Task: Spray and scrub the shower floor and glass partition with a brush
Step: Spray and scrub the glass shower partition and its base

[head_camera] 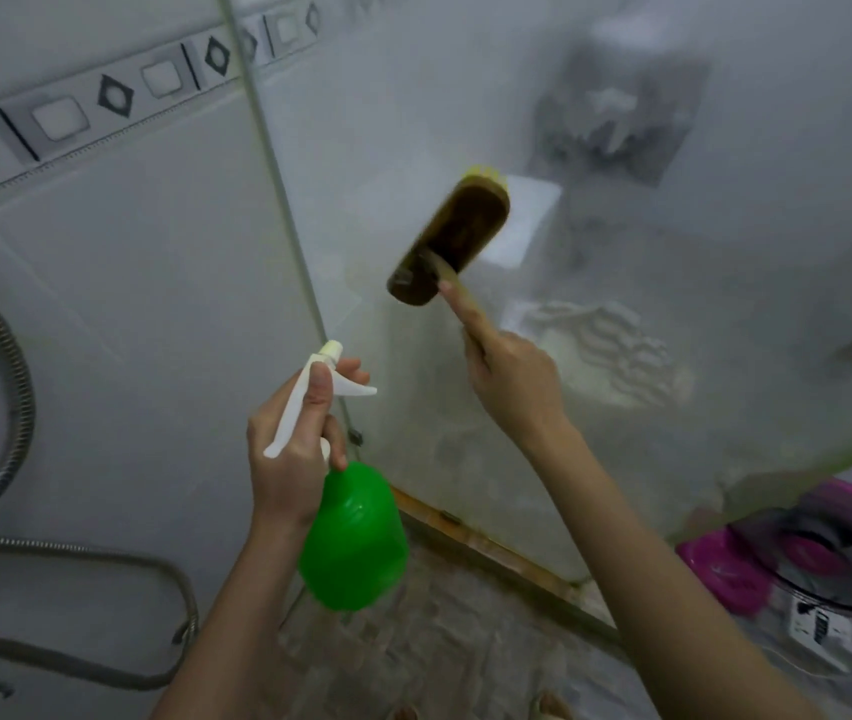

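Scrubbing contact: the brush (447, 241) is turned with its bristle side to the glass partition (387, 96) and its brown back to the camera. I judge that the bristles are pressed on the glass, but blur hides the contact.
Brush axis: the head slants from lower left to upper right. It lies above and to the left of the grip.
Right hand (512, 379): clamped around the handle, with the index finger stretched along it toward the head. The arm reaches up and forward.
Left hand (291, 444): wrapped around the neck of the green spray bottle (354, 537), one finger at the trigger. The nozzle points upward, near the edge of the glass, and the bottle hangs below the hand.
Nearer hand: the right one is the working hand. The left is lower and well apart from the brush.
Shower floor (444, 641): below both arms, not touched by either tool.
Next stroke: probably a sweep across the glass from the wrist and elbow.
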Tool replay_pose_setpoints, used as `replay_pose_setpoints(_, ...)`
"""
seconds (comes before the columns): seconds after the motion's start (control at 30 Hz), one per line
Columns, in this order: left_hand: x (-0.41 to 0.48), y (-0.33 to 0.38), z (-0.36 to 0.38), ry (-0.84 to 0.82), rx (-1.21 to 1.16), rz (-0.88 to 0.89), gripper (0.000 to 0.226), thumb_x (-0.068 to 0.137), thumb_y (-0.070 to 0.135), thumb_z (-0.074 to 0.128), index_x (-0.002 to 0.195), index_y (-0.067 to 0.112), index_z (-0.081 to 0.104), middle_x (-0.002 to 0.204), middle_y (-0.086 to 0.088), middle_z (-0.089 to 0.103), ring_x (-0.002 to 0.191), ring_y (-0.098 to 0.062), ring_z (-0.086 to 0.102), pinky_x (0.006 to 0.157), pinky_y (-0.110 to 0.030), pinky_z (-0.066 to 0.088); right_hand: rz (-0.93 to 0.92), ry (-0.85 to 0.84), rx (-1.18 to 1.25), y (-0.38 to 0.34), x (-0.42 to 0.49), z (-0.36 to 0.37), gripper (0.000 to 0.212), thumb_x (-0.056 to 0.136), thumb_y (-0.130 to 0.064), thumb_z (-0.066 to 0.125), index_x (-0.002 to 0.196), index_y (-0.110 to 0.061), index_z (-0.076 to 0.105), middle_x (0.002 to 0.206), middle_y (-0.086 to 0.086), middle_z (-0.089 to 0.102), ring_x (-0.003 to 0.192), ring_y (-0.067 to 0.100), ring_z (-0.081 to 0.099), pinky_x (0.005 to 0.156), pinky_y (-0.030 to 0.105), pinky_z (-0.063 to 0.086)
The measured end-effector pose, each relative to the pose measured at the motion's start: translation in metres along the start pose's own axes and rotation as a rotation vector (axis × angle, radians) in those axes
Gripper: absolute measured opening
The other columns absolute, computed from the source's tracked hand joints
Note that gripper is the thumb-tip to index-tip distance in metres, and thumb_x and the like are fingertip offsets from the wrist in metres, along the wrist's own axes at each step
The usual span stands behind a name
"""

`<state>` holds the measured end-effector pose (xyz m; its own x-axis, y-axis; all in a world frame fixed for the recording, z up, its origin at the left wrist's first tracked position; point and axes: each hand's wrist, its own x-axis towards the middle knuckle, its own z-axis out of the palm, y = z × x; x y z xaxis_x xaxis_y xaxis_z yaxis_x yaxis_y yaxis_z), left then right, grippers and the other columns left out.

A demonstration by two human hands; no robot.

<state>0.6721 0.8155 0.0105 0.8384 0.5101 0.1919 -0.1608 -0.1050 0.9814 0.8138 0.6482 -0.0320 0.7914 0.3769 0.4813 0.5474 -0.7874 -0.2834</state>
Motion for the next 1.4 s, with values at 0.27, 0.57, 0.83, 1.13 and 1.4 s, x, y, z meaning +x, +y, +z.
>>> replay_pose_setpoints(0.27, -0.002, 0.024, 0.003, -0.064, -0.063, 0.037, 0.033, 0.093, 0.054, 0.049, 0.091, 0.039, 0.079, 0.082, 0.004, 0.077, 0.037, -0.014, 0.043, 0.042, -0.020, 0.040, 0.158, -0.001, 0.074, 0.031, -0.071, -0.068, 0.066, 0.098, -0.017, 0.048, 0.151, -0.040, 0.017, 0.054, 0.001, 0.047, 0.040, 0.015, 0.043, 0.040, 0.036, 0.038)
replay_pose_setpoints(0.57, 0.034, 0.082, 0.039, -0.112, -0.110, 0.055, 0.048, 0.101, 0.045, 0.052, 0.077, 0.008, 0.072, 0.074, -0.008, 0.075, 0.031, -0.014, 0.041, 0.036, -0.020, 0.033, 0.075, 0.288, 0.039, 0.012, -0.011, -0.139, 0.060, 0.098, -0.018, 0.050, 0.151, -0.034, 0.025, 0.057, 0.005, 0.049, 0.041, 0.020, 0.041, 0.038, 0.035, 0.036)
replay_pose_setpoints(0.83, 0.049, 0.116, 0.083, -0.268, -0.120, 0.101, 0.038, 0.100, 0.049, 0.054, 0.092, 0.020, 0.076, 0.072, -0.008, 0.071, 0.035, -0.017, 0.040, 0.040, -0.022, 0.037, 0.152, 0.273, -0.023, 0.034, -0.041, -0.149, 0.059, 0.098, -0.033, 0.037, 0.149, -0.047, 0.013, 0.056, 0.003, 0.050, 0.040, 0.017, 0.043, 0.037, 0.033, 0.036)
replay_pose_setpoints(1.13, 0.054, 0.171, 0.107, -0.358, -0.211, 0.231, 0.040, 0.095, 0.057, 0.055, 0.081, 0.023, 0.073, 0.072, -0.007, 0.072, 0.038, -0.021, 0.042, 0.041, -0.024, 0.036, 0.245, 0.435, 0.077, 0.043, -0.062, -0.178, 0.061, 0.099, -0.027, 0.047, 0.148, -0.048, 0.017, 0.055, -0.009, 0.041, 0.038, 0.004, 0.033, 0.040, 0.025, 0.032)
replay_pose_setpoints(1.4, 0.050, 0.230, 0.121, -0.373, -0.347, 0.337, 0.035, 0.102, 0.039, 0.053, 0.080, 0.030, 0.079, 0.094, -0.010, 0.078, 0.048, -0.029, 0.052, 0.037, -0.022, 0.039, 0.138, 0.767, 0.118, 0.019, 0.045, -0.291, 0.055, 0.102, -0.024, 0.043, 0.151, -0.033, 0.020, 0.050, -0.002, 0.039, 0.039, 0.009, 0.034, 0.041, 0.021, 0.030)
